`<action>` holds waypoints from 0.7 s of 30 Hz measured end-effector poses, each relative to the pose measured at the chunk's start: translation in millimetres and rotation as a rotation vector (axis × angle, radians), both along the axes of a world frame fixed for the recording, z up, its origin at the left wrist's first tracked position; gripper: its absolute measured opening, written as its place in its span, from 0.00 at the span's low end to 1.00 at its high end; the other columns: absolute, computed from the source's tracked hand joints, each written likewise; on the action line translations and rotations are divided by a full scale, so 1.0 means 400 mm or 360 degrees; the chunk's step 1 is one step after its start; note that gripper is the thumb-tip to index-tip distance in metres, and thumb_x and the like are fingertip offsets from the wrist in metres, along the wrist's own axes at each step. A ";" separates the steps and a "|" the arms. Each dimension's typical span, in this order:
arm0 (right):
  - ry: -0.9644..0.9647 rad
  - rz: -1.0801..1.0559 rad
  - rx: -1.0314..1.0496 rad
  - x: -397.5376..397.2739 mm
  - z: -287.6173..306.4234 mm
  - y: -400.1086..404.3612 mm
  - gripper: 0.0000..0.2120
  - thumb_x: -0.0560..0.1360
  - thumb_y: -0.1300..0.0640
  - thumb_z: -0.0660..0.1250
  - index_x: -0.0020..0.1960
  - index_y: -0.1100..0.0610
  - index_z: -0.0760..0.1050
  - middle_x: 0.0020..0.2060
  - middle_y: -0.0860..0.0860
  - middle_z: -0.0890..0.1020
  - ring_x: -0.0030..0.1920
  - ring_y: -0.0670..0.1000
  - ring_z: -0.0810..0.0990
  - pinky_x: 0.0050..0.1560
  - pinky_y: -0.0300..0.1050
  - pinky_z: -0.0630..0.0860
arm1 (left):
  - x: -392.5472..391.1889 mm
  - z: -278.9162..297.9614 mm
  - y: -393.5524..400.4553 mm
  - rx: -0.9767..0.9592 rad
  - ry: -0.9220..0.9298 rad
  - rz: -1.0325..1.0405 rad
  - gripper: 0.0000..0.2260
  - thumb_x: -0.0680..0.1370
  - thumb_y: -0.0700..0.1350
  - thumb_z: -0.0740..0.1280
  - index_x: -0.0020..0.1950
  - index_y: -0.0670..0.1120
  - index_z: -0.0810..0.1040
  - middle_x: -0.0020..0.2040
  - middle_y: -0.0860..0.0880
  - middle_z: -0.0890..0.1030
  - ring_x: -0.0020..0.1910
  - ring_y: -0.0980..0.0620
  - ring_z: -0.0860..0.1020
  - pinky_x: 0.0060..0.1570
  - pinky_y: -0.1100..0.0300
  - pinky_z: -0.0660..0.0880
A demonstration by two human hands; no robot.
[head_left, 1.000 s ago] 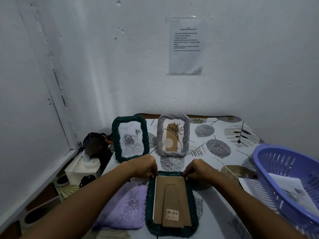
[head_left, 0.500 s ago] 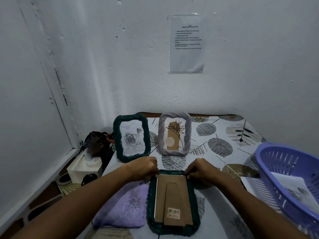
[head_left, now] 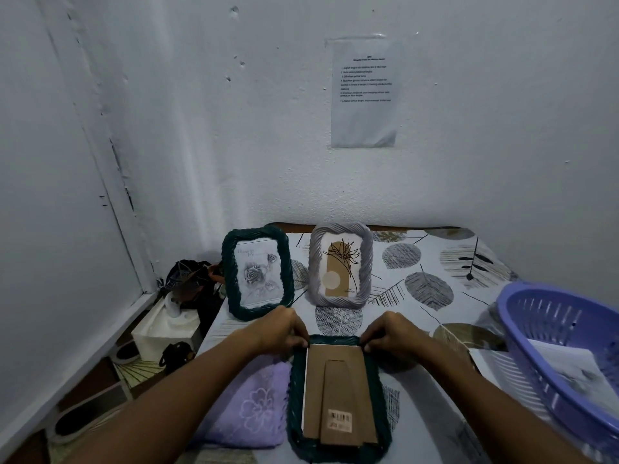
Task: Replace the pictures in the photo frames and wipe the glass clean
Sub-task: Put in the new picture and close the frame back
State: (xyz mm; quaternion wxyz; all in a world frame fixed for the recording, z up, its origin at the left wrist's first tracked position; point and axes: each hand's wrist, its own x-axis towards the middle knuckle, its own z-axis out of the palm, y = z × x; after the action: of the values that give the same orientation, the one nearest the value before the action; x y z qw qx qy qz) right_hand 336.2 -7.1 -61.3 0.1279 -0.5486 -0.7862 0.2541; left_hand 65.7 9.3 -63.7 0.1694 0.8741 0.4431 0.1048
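A dark green woven photo frame (head_left: pixel 296 400) lies face down on the table in front of me, its brown cardboard back (head_left: pixel 338 393) with a barcode sticker facing up. My left hand (head_left: pixel 278 329) pinches the back's far left corner, and my right hand (head_left: pixel 392 333) pinches its far right corner. Two more frames stand upright behind: a dark green one with a rose drawing (head_left: pixel 257 272) and a grey one with a plant print (head_left: pixel 340 266). A folded lilac cloth (head_left: pixel 249 406) lies just left of the face-down frame.
A purple plastic basket (head_left: pixel 536 316) holding paper sheets sits at the right table edge. The table carries a leaf-patterned cover (head_left: pixel 428 283). Left of the table stand a white tissue box (head_left: pixel 164 329) and dark items. White walls close in behind and to the left.
Both hands stay at the far corners of the cardboard back, their fingers shifting slightly. The view has tilted a little; nothing else moved.
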 end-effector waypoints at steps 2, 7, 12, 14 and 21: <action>-0.0006 -0.0012 -0.0002 0.001 0.000 0.001 0.09 0.72 0.62 0.71 0.52 0.57 0.83 0.48 0.49 0.85 0.43 0.39 0.79 0.45 0.28 0.72 | -0.001 -0.003 -0.002 0.0009 -0.0021 0.0031 0.06 0.74 0.42 0.72 0.50 0.46 0.86 0.45 0.50 0.86 0.40 0.62 0.77 0.42 0.79 0.66; 0.0005 -0.0068 0.0056 -0.006 -0.011 -0.002 0.07 0.73 0.62 0.71 0.50 0.56 0.84 0.47 0.50 0.85 0.45 0.42 0.79 0.46 0.30 0.72 | 0.000 -0.009 -0.004 0.0006 -0.0071 0.0094 0.06 0.74 0.42 0.73 0.49 0.46 0.86 0.45 0.51 0.86 0.40 0.62 0.79 0.43 0.77 0.68; 0.0019 -0.0095 0.0084 -0.009 -0.016 -0.006 0.06 0.73 0.61 0.71 0.48 0.55 0.84 0.46 0.50 0.85 0.44 0.42 0.80 0.48 0.33 0.73 | 0.005 -0.008 -0.002 0.0014 -0.0058 0.0126 0.05 0.73 0.42 0.74 0.48 0.46 0.86 0.43 0.51 0.86 0.40 0.61 0.80 0.45 0.74 0.71; 0.0018 -0.0104 0.0087 -0.012 -0.014 -0.007 0.06 0.73 0.60 0.71 0.48 0.55 0.84 0.45 0.49 0.85 0.44 0.42 0.80 0.48 0.32 0.73 | 0.008 -0.005 -0.004 0.0026 -0.0030 0.0146 0.05 0.73 0.43 0.74 0.48 0.47 0.86 0.43 0.52 0.86 0.40 0.61 0.81 0.45 0.71 0.73; 0.0027 -0.0166 0.0108 -0.021 -0.013 -0.016 0.05 0.72 0.61 0.72 0.47 0.56 0.85 0.44 0.50 0.85 0.43 0.43 0.79 0.45 0.31 0.72 | 0.025 0.006 -0.020 0.0009 0.0046 0.0295 0.05 0.73 0.45 0.74 0.47 0.49 0.86 0.43 0.54 0.86 0.40 0.61 0.81 0.49 0.60 0.78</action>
State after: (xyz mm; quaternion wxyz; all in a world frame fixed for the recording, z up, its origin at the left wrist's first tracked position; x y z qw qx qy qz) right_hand 327.9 -13.7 -66.6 0.1662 -0.5821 -0.7635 0.2251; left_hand 75.7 1.5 -61.1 0.1500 0.8312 0.5242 0.1085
